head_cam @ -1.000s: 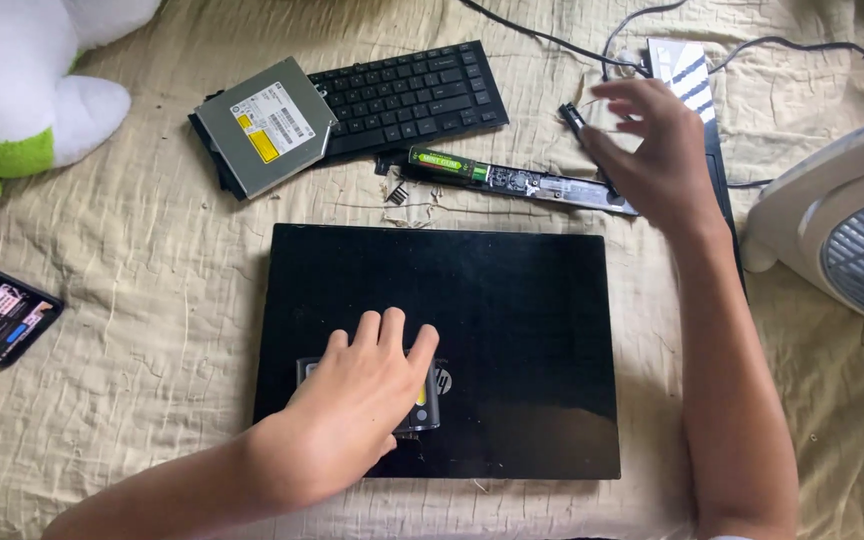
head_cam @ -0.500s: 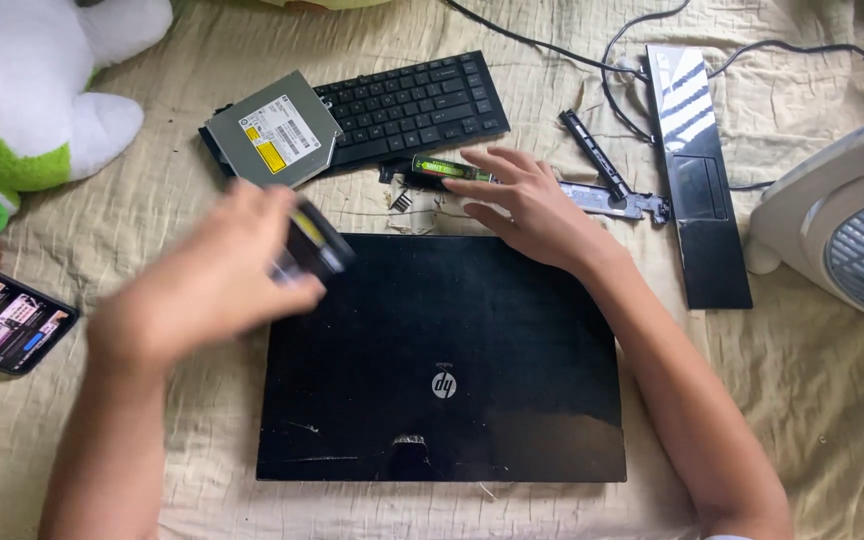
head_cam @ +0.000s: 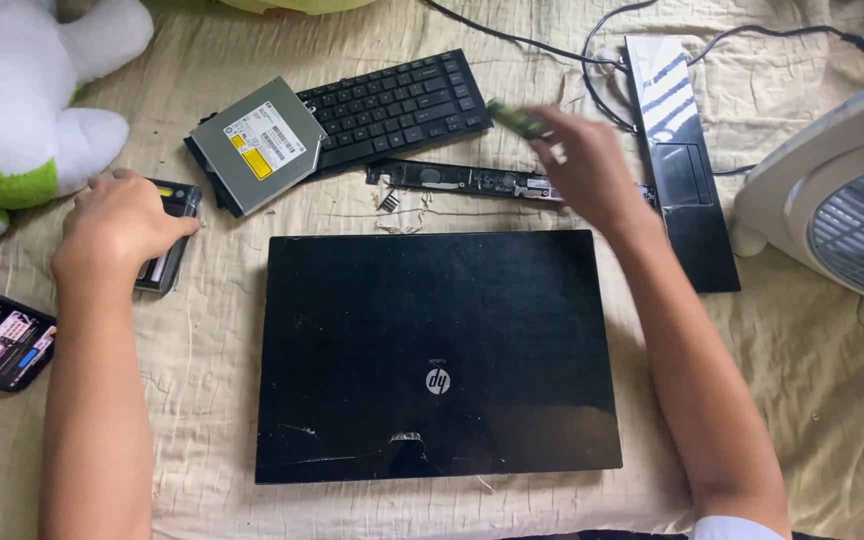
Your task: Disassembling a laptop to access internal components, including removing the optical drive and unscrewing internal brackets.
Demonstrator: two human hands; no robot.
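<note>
Green, thin memory stick (head_cam: 514,118), blurred, sits pinched in the right hand (head_cam: 587,170); it looks light, stiff and fragile, best held by its edges. Left hand (head_cam: 122,225) presses flat on a small black drive (head_cam: 170,235) on the beige bedsheet (head_cam: 222,330), fingers closed over it.

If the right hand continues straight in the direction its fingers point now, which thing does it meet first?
The right hand, holding a small green board, points up and left. Going on, it would probably first meet the detached black keyboard, though the hand's height above it is unclear.
</note>
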